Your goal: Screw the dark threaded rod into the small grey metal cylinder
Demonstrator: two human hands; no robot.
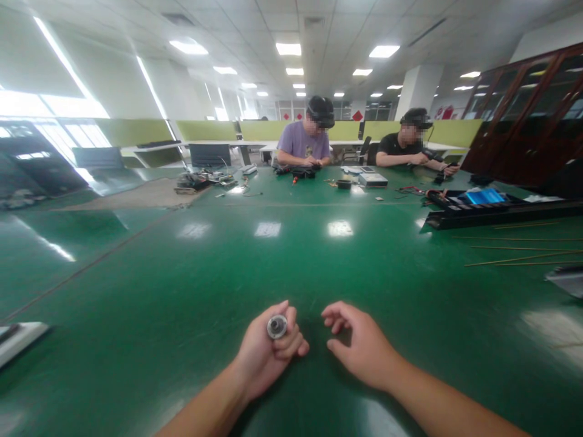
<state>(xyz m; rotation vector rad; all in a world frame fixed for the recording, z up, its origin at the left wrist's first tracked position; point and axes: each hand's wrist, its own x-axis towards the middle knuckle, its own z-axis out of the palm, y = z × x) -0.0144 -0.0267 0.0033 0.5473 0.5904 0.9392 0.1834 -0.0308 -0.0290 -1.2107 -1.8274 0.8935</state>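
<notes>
My left hand point(277, 349) is wrapped around a round metal part point(277, 326). The part's end face points up at me: a silver ring with a darker raised centre, perhaps a shaft. Its lower body is hidden inside my fist, so its length and exact kind do not show. To the right, my right hand point(359, 343) hovers over or rests near the green table point(291, 267). Its fingers are curved, with the thumb apart from them and nothing between. A small gap separates the two hands.
Several thin brass-coloured rods point(523, 247) lie at right, near a long black tray point(501, 215). A white-edged object point(22, 343) sits at far left. Electronic parts point(204, 180) are piled at the far edge. Two people point(304, 142) work across the table.
</notes>
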